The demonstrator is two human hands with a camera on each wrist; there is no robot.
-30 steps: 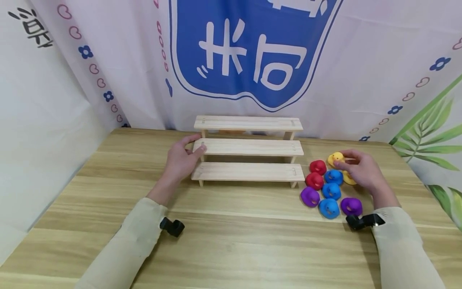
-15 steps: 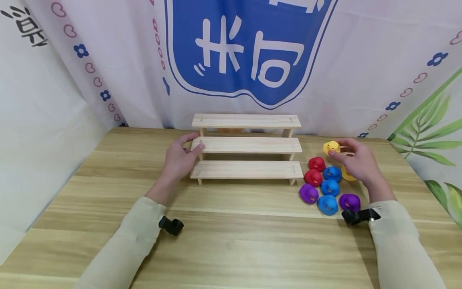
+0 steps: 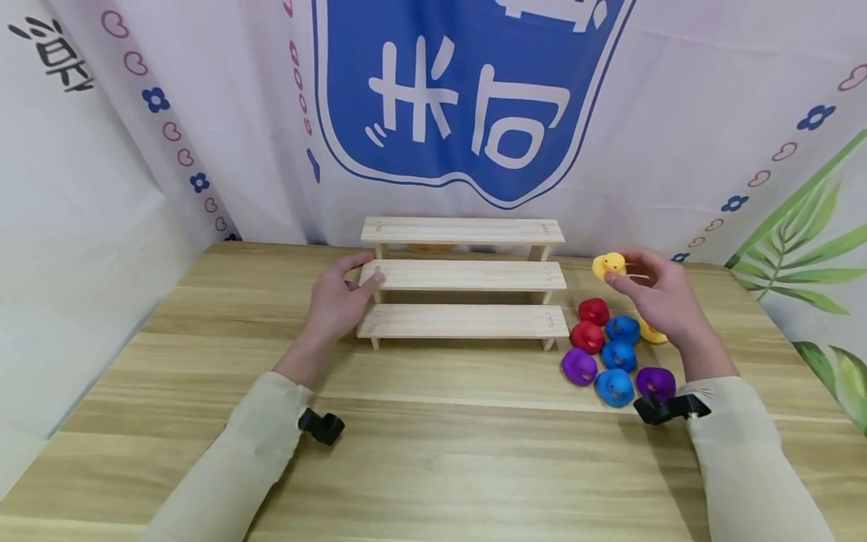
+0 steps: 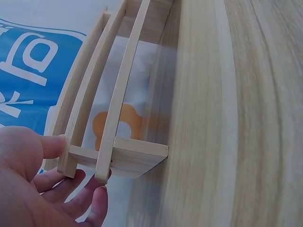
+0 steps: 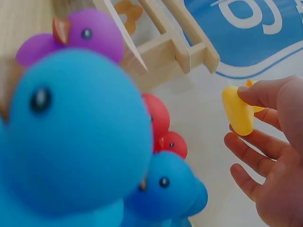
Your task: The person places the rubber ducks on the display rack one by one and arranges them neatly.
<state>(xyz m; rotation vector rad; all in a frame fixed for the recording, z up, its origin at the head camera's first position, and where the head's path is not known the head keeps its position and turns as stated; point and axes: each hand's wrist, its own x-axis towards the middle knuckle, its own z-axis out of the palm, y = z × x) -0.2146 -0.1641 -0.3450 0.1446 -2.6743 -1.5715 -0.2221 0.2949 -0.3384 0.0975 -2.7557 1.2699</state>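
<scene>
A three-tier wooden shelf (image 3: pixel 462 321) stands at the back of the table. My left hand (image 3: pixel 336 301) grips the left end of its middle tier, thumb on top and fingers below, as the left wrist view also shows. Between thumb and fingertips, my right hand (image 3: pixel 667 297) pinches a yellow rubber duck (image 3: pixel 607 265), held up off the table to the right of the shelf. Below that hand sit two red ducks (image 3: pixel 587 336), several blue ducks (image 3: pixel 615 387), two purple ducks (image 3: pixel 579 366) and another yellow duck (image 3: pixel 652 332), partly hidden by the hand.
The wood-grain table (image 3: pixel 433 459) runs back to a printed curtain (image 3: pixel 271 150) right behind the shelf. In the right wrist view, a blue duck (image 5: pixel 80 132) looms close to the camera. White side walls flank the table.
My right hand has lifted the yellow duck from the group and moved it up and to the left, toward the shelf. The left hand keeps its grip on the shelf.
</scene>
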